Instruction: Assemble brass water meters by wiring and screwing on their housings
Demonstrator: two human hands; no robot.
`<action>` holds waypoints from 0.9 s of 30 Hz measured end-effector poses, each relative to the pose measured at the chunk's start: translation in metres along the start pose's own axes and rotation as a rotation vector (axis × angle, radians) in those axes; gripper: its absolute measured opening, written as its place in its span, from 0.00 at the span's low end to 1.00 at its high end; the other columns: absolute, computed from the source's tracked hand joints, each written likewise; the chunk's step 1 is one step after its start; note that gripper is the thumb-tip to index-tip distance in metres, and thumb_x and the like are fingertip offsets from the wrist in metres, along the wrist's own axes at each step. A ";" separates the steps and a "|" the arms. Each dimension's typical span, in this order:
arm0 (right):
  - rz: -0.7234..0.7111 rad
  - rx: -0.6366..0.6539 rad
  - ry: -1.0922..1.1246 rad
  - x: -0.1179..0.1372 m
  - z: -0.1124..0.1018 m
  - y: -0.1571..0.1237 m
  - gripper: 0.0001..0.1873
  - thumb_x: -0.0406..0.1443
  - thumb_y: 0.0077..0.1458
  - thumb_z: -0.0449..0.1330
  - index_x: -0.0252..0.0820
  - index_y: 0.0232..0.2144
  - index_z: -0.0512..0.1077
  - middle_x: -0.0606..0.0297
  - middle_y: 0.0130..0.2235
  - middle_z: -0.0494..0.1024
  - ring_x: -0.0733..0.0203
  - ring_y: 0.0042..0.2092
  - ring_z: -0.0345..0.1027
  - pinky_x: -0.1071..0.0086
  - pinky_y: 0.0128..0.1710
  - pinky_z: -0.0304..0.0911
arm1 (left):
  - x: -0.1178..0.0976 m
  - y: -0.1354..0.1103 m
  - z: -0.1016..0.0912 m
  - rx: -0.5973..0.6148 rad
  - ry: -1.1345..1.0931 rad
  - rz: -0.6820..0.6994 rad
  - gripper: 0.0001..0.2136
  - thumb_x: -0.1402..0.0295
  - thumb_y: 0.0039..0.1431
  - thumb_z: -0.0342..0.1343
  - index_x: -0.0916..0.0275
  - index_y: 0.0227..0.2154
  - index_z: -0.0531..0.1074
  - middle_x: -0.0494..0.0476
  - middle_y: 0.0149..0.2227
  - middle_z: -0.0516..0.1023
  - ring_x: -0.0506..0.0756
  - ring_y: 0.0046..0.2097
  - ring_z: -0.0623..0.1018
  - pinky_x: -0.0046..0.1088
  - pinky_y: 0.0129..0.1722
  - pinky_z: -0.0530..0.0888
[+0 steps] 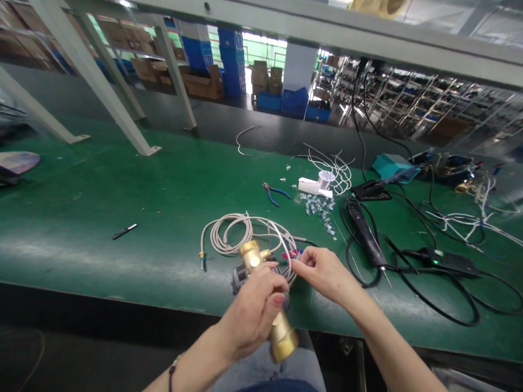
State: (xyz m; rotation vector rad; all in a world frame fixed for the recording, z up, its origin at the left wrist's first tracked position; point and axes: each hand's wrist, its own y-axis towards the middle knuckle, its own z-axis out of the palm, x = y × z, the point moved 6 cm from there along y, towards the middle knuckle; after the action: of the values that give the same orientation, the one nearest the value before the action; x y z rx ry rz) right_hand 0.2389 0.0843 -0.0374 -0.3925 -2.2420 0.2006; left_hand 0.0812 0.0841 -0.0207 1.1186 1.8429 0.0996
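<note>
A brass pipe fitting (283, 336) with a black part at its middle lies tilted across the table's front edge. My left hand (255, 310) is over its middle, with curled fingers gripping it and hiding much of the black part. At its right side, my right hand (322, 272) pinches a light cable (288, 256) between thumb and forefinger. Small red and blue pieces show by those fingertips; their kind is unclear. Behind the fitting lies a coiled grey cable (224, 234), ending at the left in a small brass-coloured sensor tip (202, 258).
Blue-handled cutters (275, 193), a solder spool (326, 178) and loose metal clips (316, 206) lie beyond the coil. A black electric screwdriver (365, 231) and black cords spread at right. A black pen-like tool (125, 231) lies left; frame legs (118, 103) stand behind.
</note>
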 end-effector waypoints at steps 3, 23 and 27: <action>-0.158 -0.105 -0.060 0.012 0.003 -0.011 0.10 0.38 0.50 0.59 0.40 0.37 0.69 0.69 0.26 0.71 0.64 0.28 0.62 0.70 0.29 0.57 | 0.017 0.005 -0.018 0.231 -0.127 -0.162 0.16 0.65 0.66 0.37 0.59 0.29 0.68 0.50 0.23 0.72 0.52 0.32 0.75 0.37 0.53 0.68; -0.331 0.067 0.424 0.062 0.025 0.014 0.17 0.41 0.60 0.47 0.41 0.23 0.65 0.72 0.19 0.69 0.71 0.19 0.58 0.76 0.21 0.55 | 0.069 0.028 -0.056 0.300 0.164 -0.866 0.16 0.51 0.44 0.58 0.60 0.20 0.68 0.48 0.18 0.73 0.52 0.21 0.73 0.23 0.20 0.61; -0.342 -0.026 0.552 0.073 0.004 0.014 0.17 0.46 0.60 0.48 0.42 0.26 0.63 0.71 0.21 0.71 0.72 0.18 0.59 0.77 0.19 0.55 | 0.075 0.008 -0.065 0.102 0.029 -0.969 0.17 0.50 0.47 0.56 0.61 0.23 0.65 0.47 0.13 0.68 0.51 0.13 0.67 0.24 0.13 0.60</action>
State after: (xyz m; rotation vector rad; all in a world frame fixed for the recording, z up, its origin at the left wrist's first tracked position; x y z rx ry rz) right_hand 0.1946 0.1222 0.0083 -0.0571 -1.7300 -0.1088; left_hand 0.0278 0.1674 -0.0316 0.1915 2.2392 -0.5417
